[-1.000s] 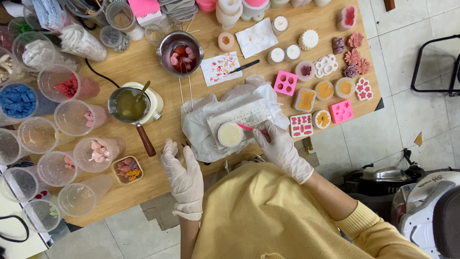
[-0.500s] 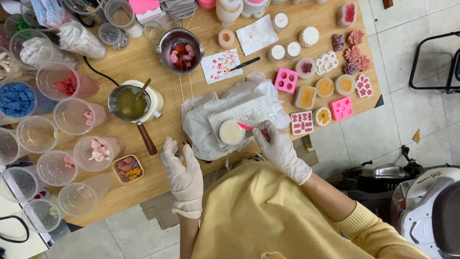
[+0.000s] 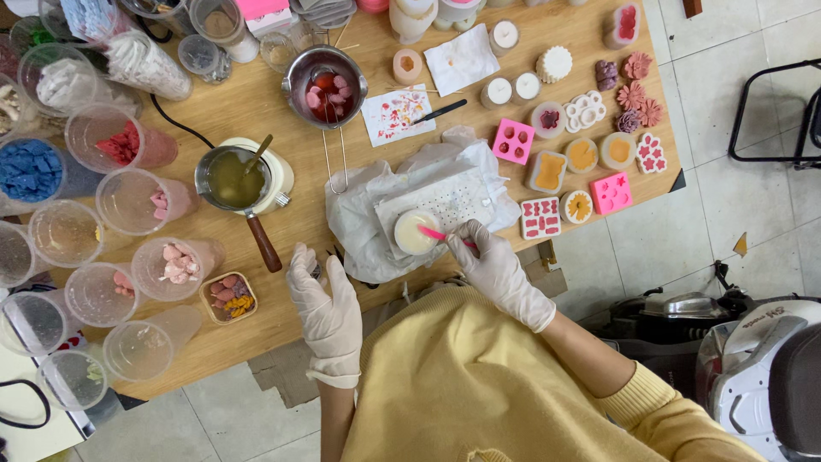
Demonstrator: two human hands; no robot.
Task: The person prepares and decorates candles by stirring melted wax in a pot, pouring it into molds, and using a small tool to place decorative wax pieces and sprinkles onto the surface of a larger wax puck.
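Note:
My right hand (image 3: 492, 265), in a white glove, grips a thin pink stick (image 3: 434, 233) whose tip lies over a small round white cup of pale wax (image 3: 414, 231). The cup stands on white paper (image 3: 368, 214) at the near edge of the wooden table (image 3: 256, 111). My left hand (image 3: 327, 304), also gloved, rests flat at the table's near edge with fingers apart and nothing in it, left of the paper.
A small pot of yellowish liquid with a brown handle (image 3: 233, 181) sits left of the paper, a metal pot with pink pieces (image 3: 324, 87) behind. Several clear plastic cups (image 3: 128, 201) line the left. Pink moulds and flower shapes (image 3: 590, 137) fill the right. A scooter (image 3: 753, 359) stands on the floor.
The pink stick's tip has moved left, from the cup's right rim to over its wax. My left hand has stayed put.

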